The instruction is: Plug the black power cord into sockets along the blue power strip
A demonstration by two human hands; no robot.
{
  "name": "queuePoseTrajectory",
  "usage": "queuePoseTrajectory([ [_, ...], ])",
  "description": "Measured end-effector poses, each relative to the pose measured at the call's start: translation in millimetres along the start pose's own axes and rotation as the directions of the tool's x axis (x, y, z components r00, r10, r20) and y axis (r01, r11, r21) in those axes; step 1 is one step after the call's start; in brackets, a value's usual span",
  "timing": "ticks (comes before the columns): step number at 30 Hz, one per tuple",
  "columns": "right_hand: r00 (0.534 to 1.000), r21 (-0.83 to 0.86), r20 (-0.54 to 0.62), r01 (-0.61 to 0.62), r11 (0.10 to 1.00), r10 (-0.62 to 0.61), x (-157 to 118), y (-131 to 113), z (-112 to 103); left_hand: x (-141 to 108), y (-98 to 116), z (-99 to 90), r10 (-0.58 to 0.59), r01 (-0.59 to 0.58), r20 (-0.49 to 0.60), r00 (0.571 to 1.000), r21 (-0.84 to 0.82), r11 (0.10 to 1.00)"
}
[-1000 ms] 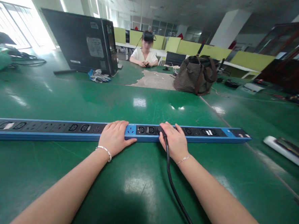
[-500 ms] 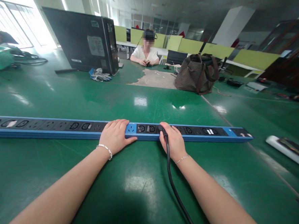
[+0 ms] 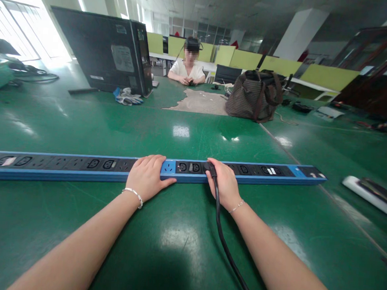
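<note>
We clasp the power strip (image 3: 191, 179), crosswise before us, with left hand (image 3: 145, 177) half-spread | our right hand (image 3: 226, 185), nearer the black plug (image 3: 209, 167), curls round it, apparently on the strip's sockets

The right hand (image 3: 225, 186) has drawn its fingers (image 3: 225, 169) nearer the plug (image 3: 209, 167).

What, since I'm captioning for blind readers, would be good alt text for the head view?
Left hand rests on a blue power strip; right hand holds a corded black plug against it. Across the green table sits a person.
</note>
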State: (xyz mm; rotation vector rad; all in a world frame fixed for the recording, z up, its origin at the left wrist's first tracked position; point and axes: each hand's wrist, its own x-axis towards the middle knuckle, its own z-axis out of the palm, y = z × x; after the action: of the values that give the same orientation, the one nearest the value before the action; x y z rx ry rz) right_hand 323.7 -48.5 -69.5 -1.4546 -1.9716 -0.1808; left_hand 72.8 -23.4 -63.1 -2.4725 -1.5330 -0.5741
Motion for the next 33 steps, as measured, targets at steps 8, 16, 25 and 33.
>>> queuePoseTrajectory([
  [8,0.998,0.028,0.020,-0.059,0.998,0.058,2.4,0.4,1.0,0.0,-0.1,-0.1,0.008,-0.008,-0.006,1.000,0.021,1.000],
  [16,0.997,0.047,0.006,-0.080,0.996,0.080,2.8,-2.0,1.2,0.2,0.2,0.0,0.010,-0.010,-0.016,1.000,0.033,0.999],
  [25,1.000,0.018,-0.010,0.026,0.999,-0.026,2.5,2.5,1.8,0.4,1.1,-1.0,0.001,0.000,-0.011,1.000,0.026,1.000],
  [33,0.999,0.046,-0.032,-0.009,0.999,0.011,0.1,6.2,8.2,0.4,1.2,-1.7,-0.002,0.002,-0.004,1.000,0.020,1.000],
])
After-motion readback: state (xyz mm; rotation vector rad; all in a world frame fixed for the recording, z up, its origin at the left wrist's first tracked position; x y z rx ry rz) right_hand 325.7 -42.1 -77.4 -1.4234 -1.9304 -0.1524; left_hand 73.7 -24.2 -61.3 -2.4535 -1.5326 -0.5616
